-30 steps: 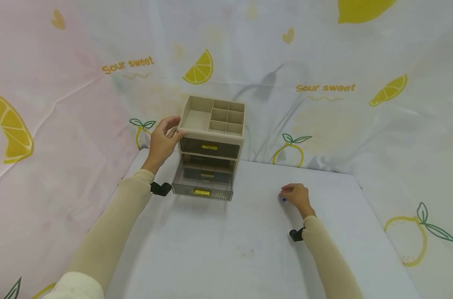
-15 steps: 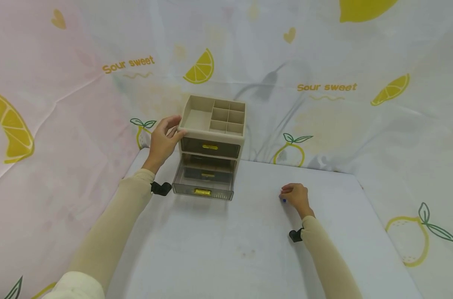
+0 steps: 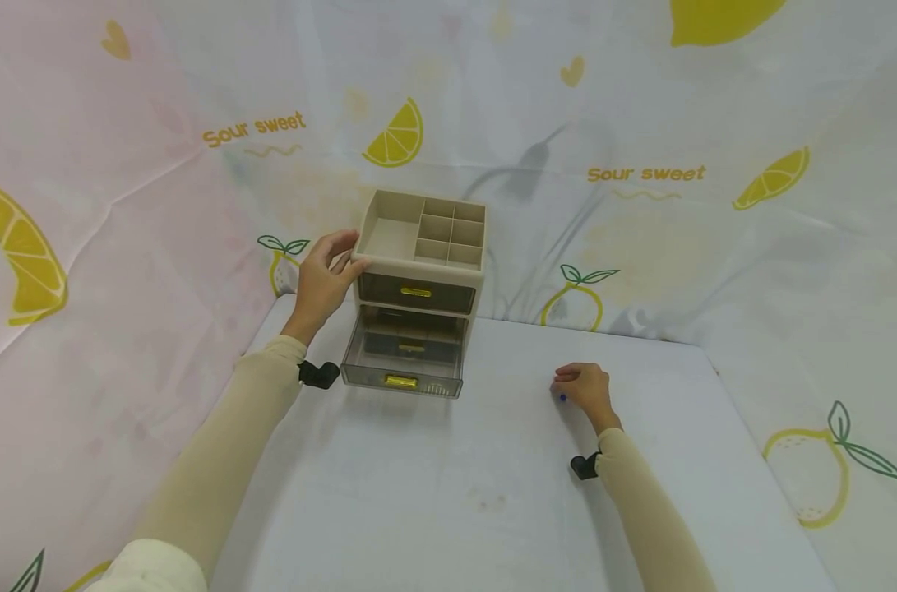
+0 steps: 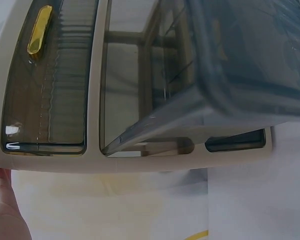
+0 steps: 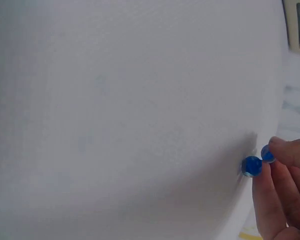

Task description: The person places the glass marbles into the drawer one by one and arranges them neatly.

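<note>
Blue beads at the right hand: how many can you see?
2. One blue bead sits at the fingertips of the right hand against the table; the second bead is just above it, under another finger. More may be hidden in the hand.

Drawer organizer [image 3: 418, 288] far on the table [image 3: 448, 493], left hand [image 3: 322, 279] at its left side, right hand [image 3: 584, 386] on the table to its right, beads [image 5: 251, 166] at fingertips.

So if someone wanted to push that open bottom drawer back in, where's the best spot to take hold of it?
Probably the small gold handle in the middle of the drawer front, reached from the front of the table. The drawer sticks out towards the person, so its front is free, and the handle sits centred, which should keep it sliding straight. The left hand holds the organizer by its left top edge, steadying it.
</note>
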Demonstrator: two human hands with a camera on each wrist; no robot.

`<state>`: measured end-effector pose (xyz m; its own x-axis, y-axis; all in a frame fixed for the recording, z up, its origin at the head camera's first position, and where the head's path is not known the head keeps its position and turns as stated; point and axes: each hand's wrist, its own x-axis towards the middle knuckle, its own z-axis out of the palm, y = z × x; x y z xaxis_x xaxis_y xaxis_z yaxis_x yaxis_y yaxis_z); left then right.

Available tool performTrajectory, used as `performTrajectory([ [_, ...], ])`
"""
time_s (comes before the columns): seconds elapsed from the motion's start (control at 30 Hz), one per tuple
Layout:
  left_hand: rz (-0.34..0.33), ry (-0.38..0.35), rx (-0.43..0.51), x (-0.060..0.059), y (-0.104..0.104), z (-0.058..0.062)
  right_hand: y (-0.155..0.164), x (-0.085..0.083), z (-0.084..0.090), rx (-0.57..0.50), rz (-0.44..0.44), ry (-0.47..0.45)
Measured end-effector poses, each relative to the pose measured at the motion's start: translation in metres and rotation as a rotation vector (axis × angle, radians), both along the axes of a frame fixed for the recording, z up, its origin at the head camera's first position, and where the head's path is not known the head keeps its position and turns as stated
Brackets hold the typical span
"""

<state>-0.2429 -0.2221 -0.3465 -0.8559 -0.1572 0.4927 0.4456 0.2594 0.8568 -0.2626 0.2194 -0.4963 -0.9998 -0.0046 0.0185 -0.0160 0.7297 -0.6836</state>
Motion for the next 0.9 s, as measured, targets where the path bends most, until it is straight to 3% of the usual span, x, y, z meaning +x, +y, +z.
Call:
performTrajectory([
  [0.23,-0.003,0.003,0.009,0.001,-0.002,-0.002,-0.008,-0.001,0.009,-0.024,0.042,0.010],
  [0.43,0.005,0.017,-0.001,0.001,-0.002,-0.002,-0.019,-0.002,0.016,-0.048,0.112,0.072],
  [0.67,0.010,0.039,0.010,-0.025,-0.013,-0.027,-0.039,-0.001,0.033,-0.139,0.150,0.081],
  [0.8,0.005,0.031,0.017,-0.023,-0.011,-0.024,-0.051,0.000,0.046,-0.184,0.194,0.106],
  [0.9,0.002,0.024,0.013,-0.014,-0.007,-0.014,-0.061,0.002,0.055,-0.198,0.214,0.136],
])
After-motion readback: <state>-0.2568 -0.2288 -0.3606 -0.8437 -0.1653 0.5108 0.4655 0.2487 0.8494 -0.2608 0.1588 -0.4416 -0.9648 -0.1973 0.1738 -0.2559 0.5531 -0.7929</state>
